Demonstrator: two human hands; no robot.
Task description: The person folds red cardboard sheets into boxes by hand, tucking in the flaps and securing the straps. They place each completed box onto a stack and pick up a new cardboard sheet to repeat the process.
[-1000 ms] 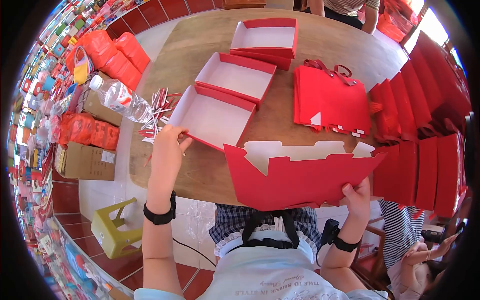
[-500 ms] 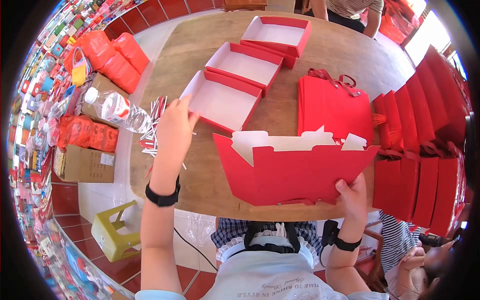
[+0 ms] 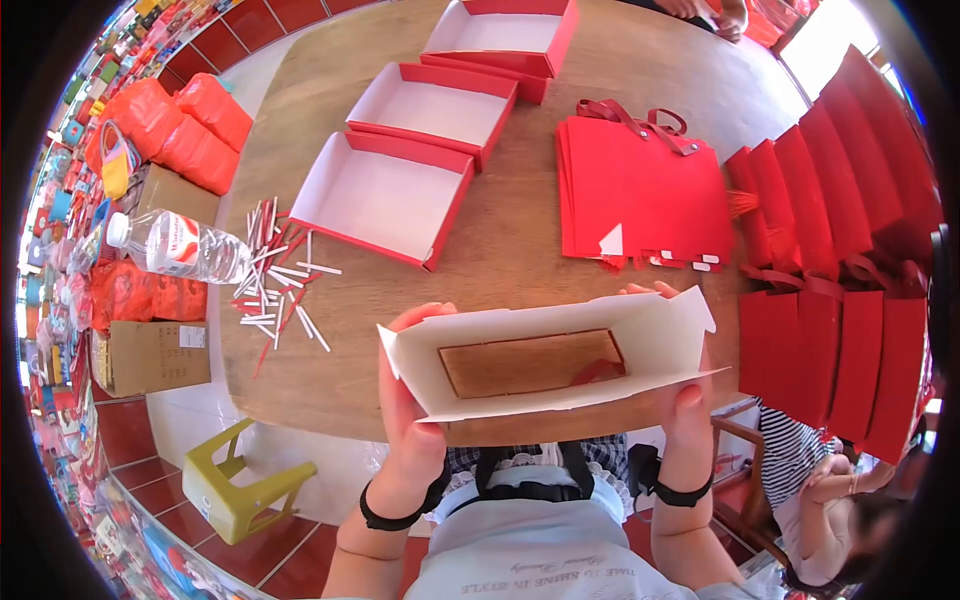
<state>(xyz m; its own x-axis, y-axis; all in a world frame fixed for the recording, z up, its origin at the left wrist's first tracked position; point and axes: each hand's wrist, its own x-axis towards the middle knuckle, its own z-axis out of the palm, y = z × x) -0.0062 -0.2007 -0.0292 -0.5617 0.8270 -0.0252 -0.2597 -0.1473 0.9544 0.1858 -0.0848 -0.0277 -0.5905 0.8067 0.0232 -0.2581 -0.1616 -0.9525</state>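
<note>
Both of my hands hold an unfolded cardboard box sleeve (image 3: 545,340), white inside, spread open into a rectangle so the wooden table (image 3: 530,240) shows through it. My left hand (image 3: 412,395) grips its left end, thumb on the near wall. My right hand (image 3: 683,400) grips its right end. The sleeve hangs over the table's near edge, in front of my chest.
Three open red trays with white insides (image 3: 385,195) line the table's far left. A stack of flat red bags (image 3: 640,195) lies at the centre right, more red flat packs (image 3: 850,300) at the right. Paper strips (image 3: 275,280), a water bottle (image 3: 180,245), a yellow stool (image 3: 235,475).
My left hand left the nearest red tray and came back to the folded red sleeve. Both hands have opened the flat sleeve into a hollow rectangle and tipped it toward me.
</note>
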